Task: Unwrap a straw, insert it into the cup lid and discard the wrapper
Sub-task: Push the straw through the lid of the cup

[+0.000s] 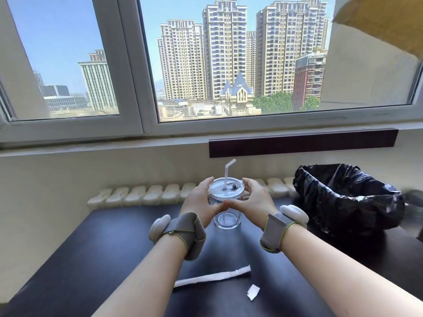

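You're at a dark worktop [91,259] that fills the lower half of the frame, its surface smooth and slightly glossy. Behind it runs a cream wall, a white radiator [142,194] along the back edge of the worktop, and above that a wide window [142,65] with tower blocks and blue sky outside. A dark wooden strip [302,143] sits under the sill, right of centre.

Centre frame, the clear cup [226,213] stands upright on the worktop with its lid [225,187] on, and the white straw [227,173] is through the lid, its bent tip leaning toward the upper right. Your left hand [199,202] and right hand [251,199] are both curled around the cup from either side, fingers on its rim and wall, thumbs meeting at the front. Each wrist wears a grey band with a white pod.

Near the bottom, between your forearms, the long white wrapper [212,276] lies flat on the worktop, and a small torn piece [253,291] lies just below its right end, apart from it.

Right of the cup, the bin [348,197] lined with a black bag sits on the worktop, mouth open and tilted your way, close to your right wrist.

The left stretch of the worktop is bare up to the wall; the right side is crowded by the bin.
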Motion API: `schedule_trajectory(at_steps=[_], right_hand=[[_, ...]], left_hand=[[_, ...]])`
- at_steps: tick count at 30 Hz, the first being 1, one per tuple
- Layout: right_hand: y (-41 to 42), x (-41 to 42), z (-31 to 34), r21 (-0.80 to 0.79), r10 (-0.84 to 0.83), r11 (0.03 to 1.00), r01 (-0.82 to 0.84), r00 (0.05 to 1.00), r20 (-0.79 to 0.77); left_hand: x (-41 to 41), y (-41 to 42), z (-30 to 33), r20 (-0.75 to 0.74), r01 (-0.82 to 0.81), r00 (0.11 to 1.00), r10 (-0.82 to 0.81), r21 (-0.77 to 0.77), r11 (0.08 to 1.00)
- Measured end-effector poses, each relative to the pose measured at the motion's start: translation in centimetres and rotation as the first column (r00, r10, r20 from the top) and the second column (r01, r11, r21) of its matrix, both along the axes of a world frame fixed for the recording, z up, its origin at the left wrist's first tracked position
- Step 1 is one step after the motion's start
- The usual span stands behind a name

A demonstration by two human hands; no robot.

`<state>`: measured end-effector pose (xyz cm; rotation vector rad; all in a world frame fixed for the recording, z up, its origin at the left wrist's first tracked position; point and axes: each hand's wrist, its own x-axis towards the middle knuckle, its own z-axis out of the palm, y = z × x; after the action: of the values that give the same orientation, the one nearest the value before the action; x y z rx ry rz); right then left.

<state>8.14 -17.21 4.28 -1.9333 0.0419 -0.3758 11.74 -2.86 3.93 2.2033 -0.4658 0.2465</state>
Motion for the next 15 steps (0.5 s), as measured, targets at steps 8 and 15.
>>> schedule_trajectory(at_steps=[8, 15], right_hand=[[0.6, 0.6, -0.9, -0.027, -0.035, 0.999, 0.036, 0.999, 0.031], [0.9, -0.7, -0.4, -0.071, -0.057, 0.996, 0.058, 0.998, 0.004]], left_hand=[[0.8, -0.1, -0.6, 0.021, -0.014, 1.0, 0.013, 0.027, 1.0], [-0.2, 0.2, -0.5, 0.017, -0.052, 0.999, 0.05, 0.137, 0.989]])
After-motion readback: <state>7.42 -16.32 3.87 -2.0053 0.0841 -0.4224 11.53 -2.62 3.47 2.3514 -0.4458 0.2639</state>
